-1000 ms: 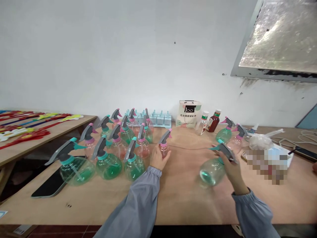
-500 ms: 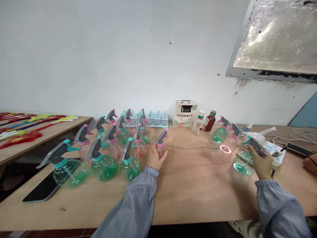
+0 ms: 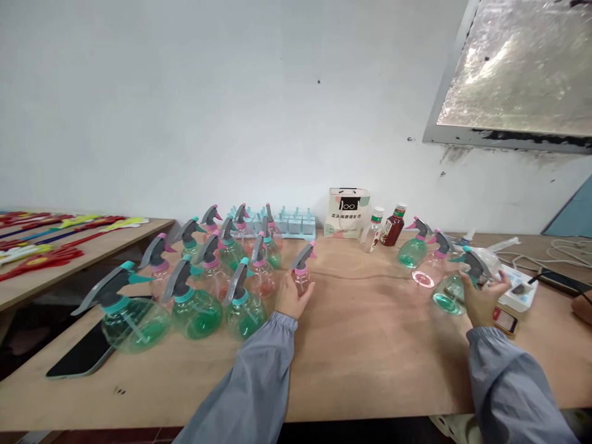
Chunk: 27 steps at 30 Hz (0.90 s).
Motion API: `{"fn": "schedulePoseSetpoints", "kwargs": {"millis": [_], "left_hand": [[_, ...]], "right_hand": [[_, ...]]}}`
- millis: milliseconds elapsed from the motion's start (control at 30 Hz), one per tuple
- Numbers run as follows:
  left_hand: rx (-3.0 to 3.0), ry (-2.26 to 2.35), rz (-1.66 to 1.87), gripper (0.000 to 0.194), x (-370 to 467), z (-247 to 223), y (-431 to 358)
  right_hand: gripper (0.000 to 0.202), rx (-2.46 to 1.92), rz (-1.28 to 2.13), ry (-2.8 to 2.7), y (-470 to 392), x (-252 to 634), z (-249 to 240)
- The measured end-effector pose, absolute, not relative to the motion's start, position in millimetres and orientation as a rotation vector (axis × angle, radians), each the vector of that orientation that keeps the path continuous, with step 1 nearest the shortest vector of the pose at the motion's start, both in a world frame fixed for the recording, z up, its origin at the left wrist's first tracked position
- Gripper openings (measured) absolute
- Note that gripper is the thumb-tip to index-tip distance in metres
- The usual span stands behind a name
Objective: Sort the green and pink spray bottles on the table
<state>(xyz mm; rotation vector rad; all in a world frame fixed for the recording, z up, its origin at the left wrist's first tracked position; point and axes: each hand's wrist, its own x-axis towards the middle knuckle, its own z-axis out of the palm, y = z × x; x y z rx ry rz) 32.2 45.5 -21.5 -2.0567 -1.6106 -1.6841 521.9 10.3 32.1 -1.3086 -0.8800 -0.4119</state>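
Note:
My left hand point(image 3: 293, 296) is closed around a small clear-pink spray bottle point(image 3: 303, 271) with a grey and pink trigger head, at mid-table. On the right, a green spray bottle point(image 3: 448, 296) with a teal collar stands on the table. My right hand point(image 3: 483, 299) is beside its trigger head, thumb and fingers spread apart; contact with the bottle is hard to make out. Just behind it stand a pink spray bottle point(image 3: 429, 271) and another green spray bottle point(image 3: 412, 251). Several more green and pink spray bottles point(image 3: 197, 314) are grouped left of my left hand.
A paper bag point(image 3: 346, 216), a clear bottle point(image 3: 371, 234) and a dark red bottle point(image 3: 393, 228) stand by the wall. Light-blue moulds point(image 3: 296, 225) sit behind the group. A phone point(image 3: 81, 351) lies front left. Cables point(image 3: 562, 253) and a white box point(image 3: 518, 290) are right.
The right-hand green bottle has shifted slightly back and left. My right hand's fingers have loosened from its head and spread. My left hand keeps its hold on the pink bottle.

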Motion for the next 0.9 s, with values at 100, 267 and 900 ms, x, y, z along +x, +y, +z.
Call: {"fn": "schedulePoseSetpoints", "kwargs": {"millis": [100, 267, 900], "left_hand": [[-2.053, -1.612, -1.661, 0.065, 35, -22, 42], [-2.122, -1.578, -1.673, 0.056, 51, -27, 28], [-1.407, -1.057, -1.949, 0.050, 1, 16, -57]], "right_hand": [[0.081, -1.153, -0.665, -0.756, -6, 496, 23], [0.038, -0.990, -0.573, -1.126, -25, 385, 26], [0.060, -0.937, 0.659, -1.454, 34, 192, 38]]}}
